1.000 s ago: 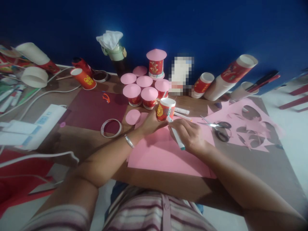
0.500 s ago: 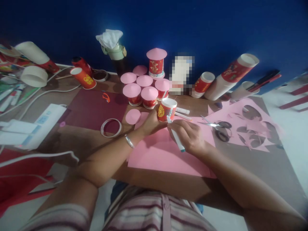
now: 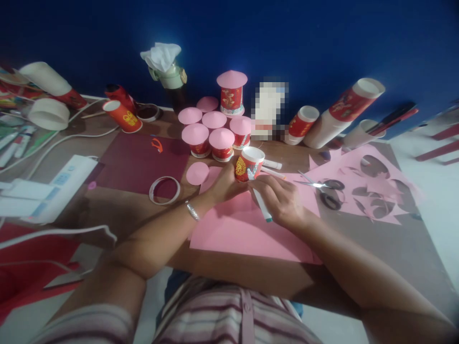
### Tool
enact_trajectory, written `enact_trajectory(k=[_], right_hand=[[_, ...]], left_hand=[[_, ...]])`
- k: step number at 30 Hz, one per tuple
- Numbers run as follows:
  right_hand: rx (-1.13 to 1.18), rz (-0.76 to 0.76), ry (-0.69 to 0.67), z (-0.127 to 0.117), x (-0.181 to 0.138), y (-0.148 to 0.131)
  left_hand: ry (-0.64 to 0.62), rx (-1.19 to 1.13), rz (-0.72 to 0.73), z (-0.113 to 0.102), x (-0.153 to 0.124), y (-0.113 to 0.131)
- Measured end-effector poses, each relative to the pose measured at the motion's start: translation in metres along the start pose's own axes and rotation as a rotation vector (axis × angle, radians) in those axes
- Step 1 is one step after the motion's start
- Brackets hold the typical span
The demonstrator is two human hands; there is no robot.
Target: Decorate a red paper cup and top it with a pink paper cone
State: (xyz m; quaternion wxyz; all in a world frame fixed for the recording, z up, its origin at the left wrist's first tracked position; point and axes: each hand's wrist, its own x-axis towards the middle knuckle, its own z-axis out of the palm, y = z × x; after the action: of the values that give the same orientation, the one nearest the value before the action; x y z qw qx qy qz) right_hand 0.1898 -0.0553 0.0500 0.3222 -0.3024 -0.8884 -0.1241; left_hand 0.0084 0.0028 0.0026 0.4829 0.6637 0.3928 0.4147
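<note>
My left hand (image 3: 223, 184) grips a red paper cup (image 3: 250, 163) with a gold pattern, holding it upright over a pink paper sheet (image 3: 247, 228). My right hand (image 3: 281, 198) is closed round a white glue stick (image 3: 260, 199) with a teal end; its tip touches the cup's side. A loose pink paper disc (image 3: 197, 173) lies just left of my left hand.
Several red cups capped with pink discs (image 3: 214, 134) stand behind. Scissors (image 3: 324, 191) lie on cut pink paper (image 3: 373, 184) at the right. A tape ring (image 3: 164, 189), a dark red sheet (image 3: 139, 162), a white power strip (image 3: 46, 188) and cup stacks (image 3: 344, 112) surround them.
The cup has risen slightly and tilted a little in my left hand. My right hand with the glue stick has shifted a bit up and left against the cup.
</note>
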Motion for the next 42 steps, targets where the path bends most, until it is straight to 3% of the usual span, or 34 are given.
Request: enact_trajectory(k=[13,27,42], right_hand=[[-0.011,0.01,-0.04,0.0,-0.004,-0.001],[0.009,-0.019,0.007,-0.001,-0.001,-0.003],[-0.041,-0.023,-0.039,0.005,-0.003,0.0]], left_hand=[[-0.017,-0.081,-0.094,-0.003,0.001,-0.001],[0.0,-0.068,-0.049,-0.004,0.002,-0.007],[0.037,0.14,-0.029,-0.001,0.002,0.003]])
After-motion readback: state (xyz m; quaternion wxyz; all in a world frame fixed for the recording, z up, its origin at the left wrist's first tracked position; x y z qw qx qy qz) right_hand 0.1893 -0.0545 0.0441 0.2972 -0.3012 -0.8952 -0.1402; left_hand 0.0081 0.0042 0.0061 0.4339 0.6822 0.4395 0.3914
